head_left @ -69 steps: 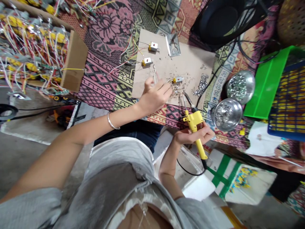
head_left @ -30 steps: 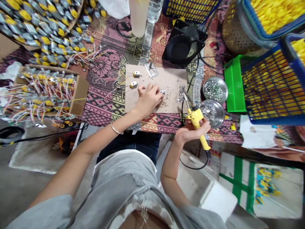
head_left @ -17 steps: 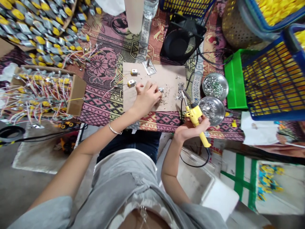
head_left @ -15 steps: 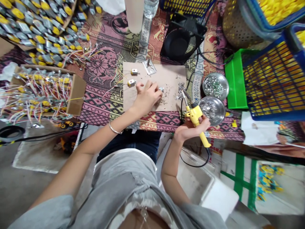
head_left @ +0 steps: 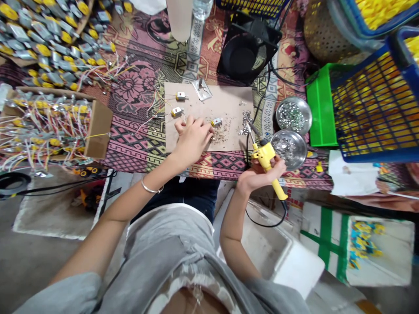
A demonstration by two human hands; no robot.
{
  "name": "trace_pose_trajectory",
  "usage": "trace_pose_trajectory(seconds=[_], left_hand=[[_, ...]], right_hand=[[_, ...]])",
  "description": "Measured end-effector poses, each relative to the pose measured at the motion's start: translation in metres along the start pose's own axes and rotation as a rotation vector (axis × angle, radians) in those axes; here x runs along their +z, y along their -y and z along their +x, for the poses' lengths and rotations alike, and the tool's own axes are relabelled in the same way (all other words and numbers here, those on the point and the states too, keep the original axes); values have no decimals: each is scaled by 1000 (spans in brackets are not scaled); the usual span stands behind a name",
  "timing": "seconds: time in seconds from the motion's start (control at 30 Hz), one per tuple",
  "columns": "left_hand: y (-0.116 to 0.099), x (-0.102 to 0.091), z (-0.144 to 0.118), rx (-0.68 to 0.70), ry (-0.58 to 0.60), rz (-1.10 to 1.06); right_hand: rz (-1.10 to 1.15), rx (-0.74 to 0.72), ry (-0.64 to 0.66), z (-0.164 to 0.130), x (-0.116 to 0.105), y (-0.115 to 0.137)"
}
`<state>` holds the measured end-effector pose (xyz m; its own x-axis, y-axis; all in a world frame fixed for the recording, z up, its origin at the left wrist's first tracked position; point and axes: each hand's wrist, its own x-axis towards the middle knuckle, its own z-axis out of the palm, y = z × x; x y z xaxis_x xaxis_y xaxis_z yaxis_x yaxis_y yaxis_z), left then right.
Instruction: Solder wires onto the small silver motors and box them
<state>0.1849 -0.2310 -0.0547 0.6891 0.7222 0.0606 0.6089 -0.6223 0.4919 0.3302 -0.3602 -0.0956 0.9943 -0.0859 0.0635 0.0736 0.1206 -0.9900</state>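
On the brown cardboard sheet (head_left: 229, 93), my left hand (head_left: 193, 138) is closed, fingers bent and bunched downward; whatever they hold is hidden. Just right of its fingertips lies a small motor (head_left: 216, 122) with a yellow end, apart from the hand. Two more wired motors, an upper motor (head_left: 180, 96) and a lower motor (head_left: 176, 112), rest at the sheet's left. My right hand (head_left: 275, 169) grips a yellow soldering gun (head_left: 264, 152), its tip pointing up-left over a pile of small metal parts (head_left: 245, 124).
A metal plate with a post (head_left: 203, 90) sits at the sheet's back. Beyond stands a black fan (head_left: 244, 59). Two metal bowls of small parts, a rear bowl (head_left: 293, 115) and a front bowl (head_left: 299, 152), stand right. A carton (head_left: 98, 128) of wired motors stands left.
My left hand has drawn left and slightly toward me, uncovering the motor beside its fingertips. My right hand keeps the soldering gun in nearly the same place. The whole view has shifted slightly.
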Motion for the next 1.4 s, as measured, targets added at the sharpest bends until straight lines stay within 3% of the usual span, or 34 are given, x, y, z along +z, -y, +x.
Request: trace_pose_trajectory(seconds=[0.13,0.37,0.53,0.63,0.83,1.4], left_hand=[[-3,-3,-5,0,58,30],[-6,-6,-8,-44,56,27],[-2,-22,-26,-280,-93,109],[0,-19,-29,-379,-87,142],[-2,-11,-15,-402,-30,136],[-6,-23,18,-435,69,161]], right_hand=[[44,39,4,-3,1,6],[75,66,0,-4,2,8],[45,38,-3,-8,3,10],[36,24,42,-9,4,12],[63,27,109,-12,3,14],[41,22,126,-12,2,14]])
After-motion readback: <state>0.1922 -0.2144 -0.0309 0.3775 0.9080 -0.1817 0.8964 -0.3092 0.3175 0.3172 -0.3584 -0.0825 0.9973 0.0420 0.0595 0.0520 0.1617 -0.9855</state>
